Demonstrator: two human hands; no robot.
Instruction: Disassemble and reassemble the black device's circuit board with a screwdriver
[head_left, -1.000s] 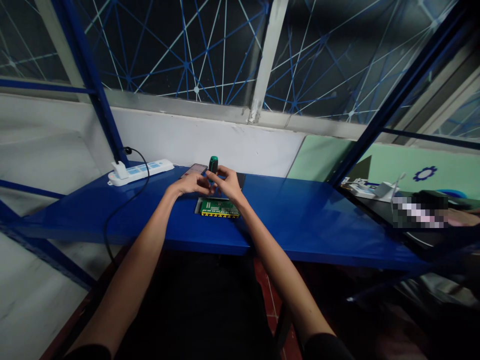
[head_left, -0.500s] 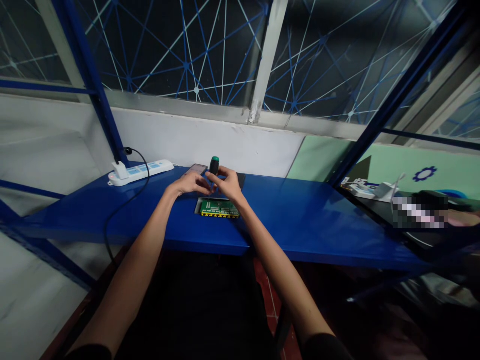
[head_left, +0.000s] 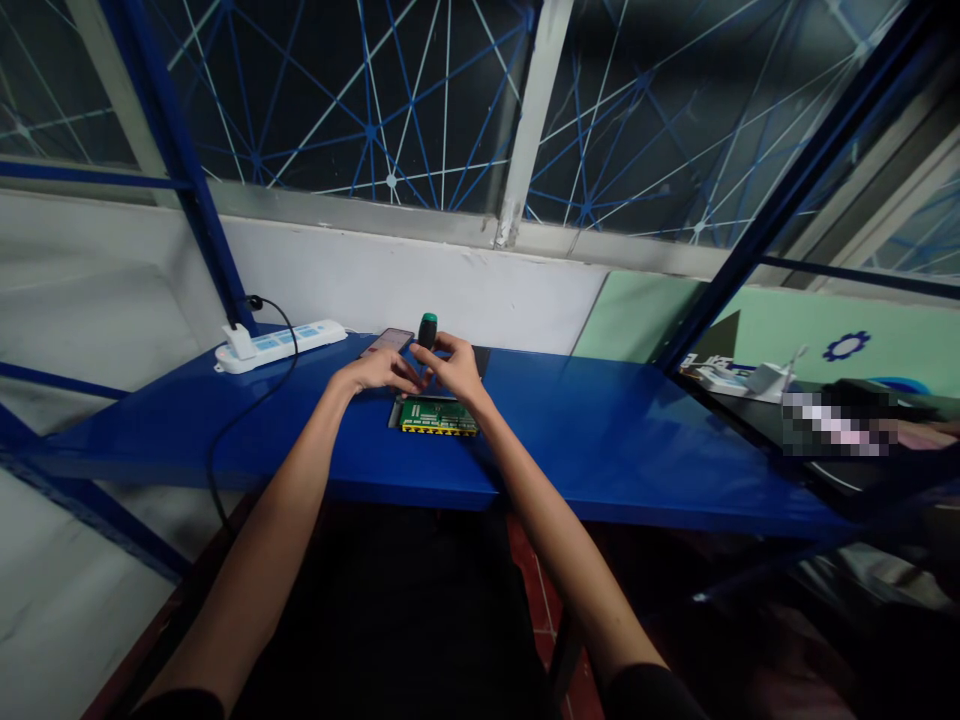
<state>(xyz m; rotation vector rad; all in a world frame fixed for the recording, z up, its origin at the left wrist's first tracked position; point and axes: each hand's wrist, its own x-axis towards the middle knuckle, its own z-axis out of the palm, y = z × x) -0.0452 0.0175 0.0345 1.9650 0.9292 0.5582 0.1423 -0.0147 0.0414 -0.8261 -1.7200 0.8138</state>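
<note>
A screwdriver [head_left: 427,330] with a black handle and green top stands nearly upright, its shaft pointing down. My right hand [head_left: 452,368] is closed around it just below the handle. My left hand [head_left: 379,370] reaches in from the left, its fingertips pinched together beside the lower shaft; whatever they hold is too small to make out. Under both hands, a green circuit board [head_left: 439,414] with a row of yellow-edged ports along its front lies on the blue table [head_left: 585,440]. The screwdriver's tip is hidden by the fingers.
A phone [head_left: 388,342] lies behind my left hand. Further left is a white power strip [head_left: 281,345] with a black cable [head_left: 247,428] hanging over the table's front edge. Blue posts rise at both sides. At the right, another person's hand [head_left: 922,434] is over a neighbouring dark surface.
Almost nothing differs. The hands and screwdriver keep their places over the board; the whole view has shifted very slightly.
</note>
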